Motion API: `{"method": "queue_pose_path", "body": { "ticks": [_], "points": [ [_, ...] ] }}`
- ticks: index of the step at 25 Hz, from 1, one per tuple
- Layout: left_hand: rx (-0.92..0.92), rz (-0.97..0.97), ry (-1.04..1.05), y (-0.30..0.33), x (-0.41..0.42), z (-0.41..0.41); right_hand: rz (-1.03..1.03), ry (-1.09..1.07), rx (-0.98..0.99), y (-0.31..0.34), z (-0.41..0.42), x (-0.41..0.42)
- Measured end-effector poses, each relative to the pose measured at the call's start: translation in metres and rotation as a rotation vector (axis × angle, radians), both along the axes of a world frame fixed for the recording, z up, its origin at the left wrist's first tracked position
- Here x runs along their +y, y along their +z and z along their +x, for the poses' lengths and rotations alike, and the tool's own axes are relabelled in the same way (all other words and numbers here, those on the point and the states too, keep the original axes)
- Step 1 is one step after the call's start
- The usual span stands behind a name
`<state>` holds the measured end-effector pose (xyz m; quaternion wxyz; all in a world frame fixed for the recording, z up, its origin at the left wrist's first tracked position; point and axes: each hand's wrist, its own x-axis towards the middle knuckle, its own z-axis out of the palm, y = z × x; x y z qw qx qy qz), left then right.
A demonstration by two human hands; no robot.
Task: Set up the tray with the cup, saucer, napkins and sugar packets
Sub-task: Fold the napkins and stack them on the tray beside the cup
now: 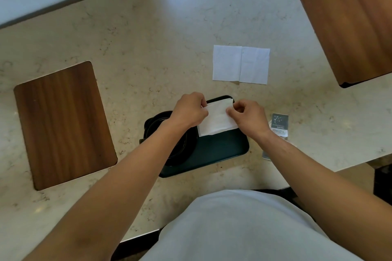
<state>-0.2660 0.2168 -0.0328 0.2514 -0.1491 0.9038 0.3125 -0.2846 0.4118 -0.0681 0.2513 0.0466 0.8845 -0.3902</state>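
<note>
- A dark tray (220,150) lay on the pale marbled desk (148,48), right in front of the person.
- On the tray's left part stood a black saucer (180,154) with what looked like a cup on it, mostly hidden under the left forearm.
- The left hand (189,110) pinched the left edge of a folded white napkin (216,121); the right hand (248,115) pinched its right edge.
- That napkin sat over the tray's far right corner; whether it touched the tray was unclear.
- A second napkin (240,64) lay flat and unfolded on the desk beyond the tray.
- Grey sugar packets (279,125) lay on the desk just right of the tray, partly under the right wrist.
- Two wooden boards rested on the desk, one on the left (63,125) and one at the far right (350,25).
</note>
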Motion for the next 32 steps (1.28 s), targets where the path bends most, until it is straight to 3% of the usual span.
{"method": "queue_pose_path", "body": {
  "ticks": [13,26,32],
  "points": [
    [0.054,-0.062,-0.013,-0.0058,-0.0016,-0.0008,0.077,0.056,0.059,0.0000,-0.0007,-0.0028],
    [-0.005,-0.110,-0.029,-0.0078,-0.0016,-0.0016,0.137,0.094,0.091,0.0016,0.0032,-0.0060],
    [0.105,-0.396,-0.235,-0.0072,0.0034,0.0043,0.304,0.074,0.159,0.0065,0.0005,0.0003]
  ]
}}
